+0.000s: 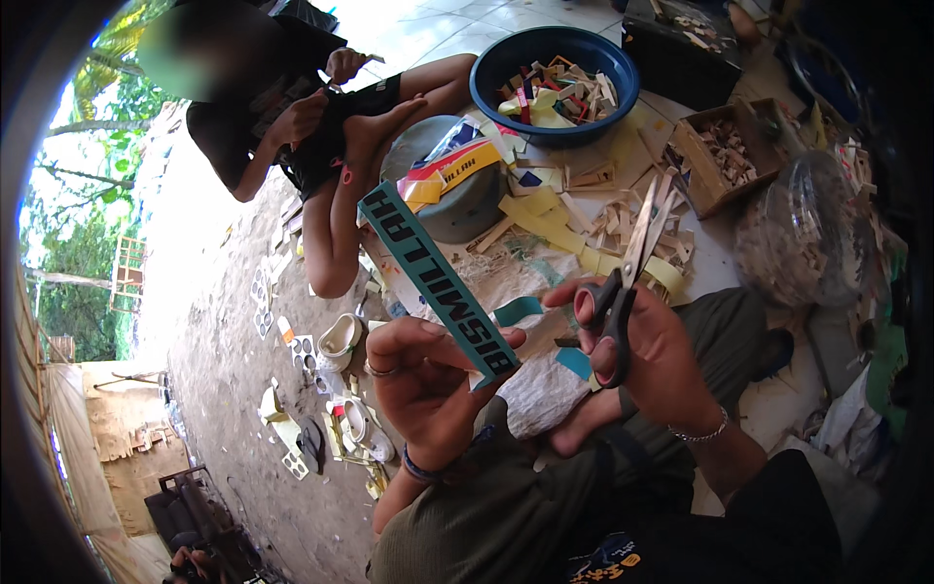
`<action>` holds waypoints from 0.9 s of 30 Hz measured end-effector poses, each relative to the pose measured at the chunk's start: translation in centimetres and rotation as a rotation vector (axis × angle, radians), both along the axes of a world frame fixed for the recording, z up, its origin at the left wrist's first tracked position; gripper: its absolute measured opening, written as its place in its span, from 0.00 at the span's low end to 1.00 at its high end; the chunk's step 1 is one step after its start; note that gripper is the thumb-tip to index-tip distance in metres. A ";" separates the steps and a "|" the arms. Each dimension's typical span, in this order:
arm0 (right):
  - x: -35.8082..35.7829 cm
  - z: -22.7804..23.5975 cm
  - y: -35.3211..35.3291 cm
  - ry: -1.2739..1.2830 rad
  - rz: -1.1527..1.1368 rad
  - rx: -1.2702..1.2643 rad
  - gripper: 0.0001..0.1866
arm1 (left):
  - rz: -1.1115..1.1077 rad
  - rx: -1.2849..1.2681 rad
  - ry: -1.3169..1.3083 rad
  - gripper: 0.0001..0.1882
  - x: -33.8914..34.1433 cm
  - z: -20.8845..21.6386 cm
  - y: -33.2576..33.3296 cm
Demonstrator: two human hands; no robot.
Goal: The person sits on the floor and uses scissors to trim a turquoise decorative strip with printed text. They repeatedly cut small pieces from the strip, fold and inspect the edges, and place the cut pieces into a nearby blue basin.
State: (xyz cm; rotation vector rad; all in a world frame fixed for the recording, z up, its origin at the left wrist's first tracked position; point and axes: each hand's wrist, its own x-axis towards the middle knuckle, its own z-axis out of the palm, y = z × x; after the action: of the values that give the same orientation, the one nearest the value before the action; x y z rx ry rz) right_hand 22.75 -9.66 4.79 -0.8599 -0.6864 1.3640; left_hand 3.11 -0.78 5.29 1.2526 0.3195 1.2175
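My left hand (420, 394) pinches the lower end of a long teal strip (435, 273) with black lettering, which slants up and to the left. In my right hand (660, 355) is a pair of scissors (630, 265) with dark handles; its blades point up, slightly parted, to the right of the strip and apart from it. A small curled teal scrap (519, 310) shows between my two hands. Another blue scrap (574, 363) lies just below, beside a crumpled whitish sack (545, 397).
Across from me a person (258, 107) sits with a small thing in their hands. Ahead stand a blue basin (623, 92) of colored strips and an upturned grey tub (404, 156). Wood bits fill a box (702, 180) at right. Pale clogs (341, 341) lie left.
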 end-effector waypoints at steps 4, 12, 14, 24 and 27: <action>-0.8 0.3 2.0 0.267 0.019 0.071 0.24 | -0.005 -0.023 0.030 0.31 0.2 -0.6 0.0; -1.0 0.5 3.1 -0.169 0.096 0.066 0.35 | 0.003 0.009 0.175 0.31 -1.1 -0.7 -0.3; -0.9 0.5 2.9 0.073 0.097 -0.002 0.33 | -0.089 0.004 0.137 0.30 -1.1 -0.8 -0.1; -1.3 -0.8 2.4 -0.058 -0.077 0.015 0.26 | -0.026 0.004 0.136 0.28 -0.2 -0.8 -0.2; -1.0 -4.0 3.0 -0.077 -0.328 0.046 0.19 | 0.017 -0.025 0.169 0.26 -0.3 -0.9 0.0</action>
State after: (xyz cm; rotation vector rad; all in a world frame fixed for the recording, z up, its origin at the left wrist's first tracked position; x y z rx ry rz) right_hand 21.70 -6.61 0.76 -0.9463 -0.6031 1.0230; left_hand 2.79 -0.77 4.42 1.3361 0.4681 1.1215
